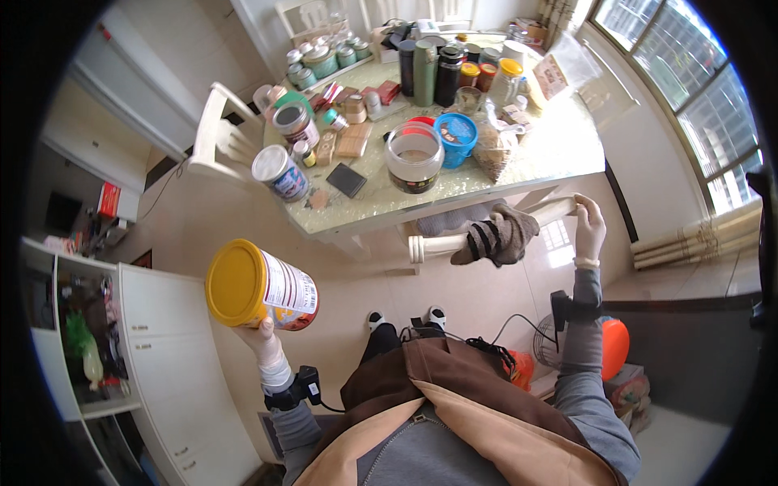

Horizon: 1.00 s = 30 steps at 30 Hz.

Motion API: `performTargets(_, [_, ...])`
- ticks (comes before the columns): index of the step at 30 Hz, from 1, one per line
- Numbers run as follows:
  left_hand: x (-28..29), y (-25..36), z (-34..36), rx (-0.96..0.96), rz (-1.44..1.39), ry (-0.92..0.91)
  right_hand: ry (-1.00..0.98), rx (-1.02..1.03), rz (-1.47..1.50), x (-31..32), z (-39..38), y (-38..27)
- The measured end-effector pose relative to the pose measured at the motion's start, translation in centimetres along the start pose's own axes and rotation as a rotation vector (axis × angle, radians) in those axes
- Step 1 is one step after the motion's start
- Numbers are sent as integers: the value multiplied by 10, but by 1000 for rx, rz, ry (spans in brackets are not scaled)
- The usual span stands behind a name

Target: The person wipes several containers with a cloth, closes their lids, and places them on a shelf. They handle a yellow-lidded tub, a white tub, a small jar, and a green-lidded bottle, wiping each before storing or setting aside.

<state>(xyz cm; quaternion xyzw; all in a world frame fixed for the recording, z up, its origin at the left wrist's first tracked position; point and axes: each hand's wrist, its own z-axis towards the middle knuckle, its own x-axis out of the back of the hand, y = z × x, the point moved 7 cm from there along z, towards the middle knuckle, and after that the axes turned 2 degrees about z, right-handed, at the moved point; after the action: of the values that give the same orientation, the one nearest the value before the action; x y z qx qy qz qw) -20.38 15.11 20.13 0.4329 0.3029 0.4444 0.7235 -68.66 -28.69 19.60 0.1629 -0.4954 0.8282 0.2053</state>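
Left hand (261, 344): you're grasping the tin (285, 285) low on its near side, thumb showing, other fingers mostly hidden by it. Tin is up in the air, left of the tabletop (356, 209), tipped over, yellow lid on. Contents out of sight; weight can't be told. My guess: stiff wall, smooth, likely slippery, bulky for one hand. Palm it round the body or under the base, not by the lid.

Right hand (590, 231): your fingers curl on the rail end of the chair (555, 212). Rigid, should grip well. Soft cloth (512, 235) hangs over the rail.

Farther out, tabletop: clear jar (415, 152), seemingly open, dark low down, fill or label unclear. Blue tub (455, 139) beside it, lidded. Clear bag (494, 152), brown bits inside.
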Motion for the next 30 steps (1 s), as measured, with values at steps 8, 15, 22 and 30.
performTargets(8, [72,13,-42,204,197,124,-624,253,207,-122,-82,-164])
performTargets(15, [196,95,-43,-49,179,351,-1010,829,242,-206,-218,-330])
performTargets(22, [372,134,-107,156,49,608,-1473,961,482,-297,-396,-513])
performTargets(30, [538,153,-152,-62,56,1038,-2016,990,804,-344,-615,-670])
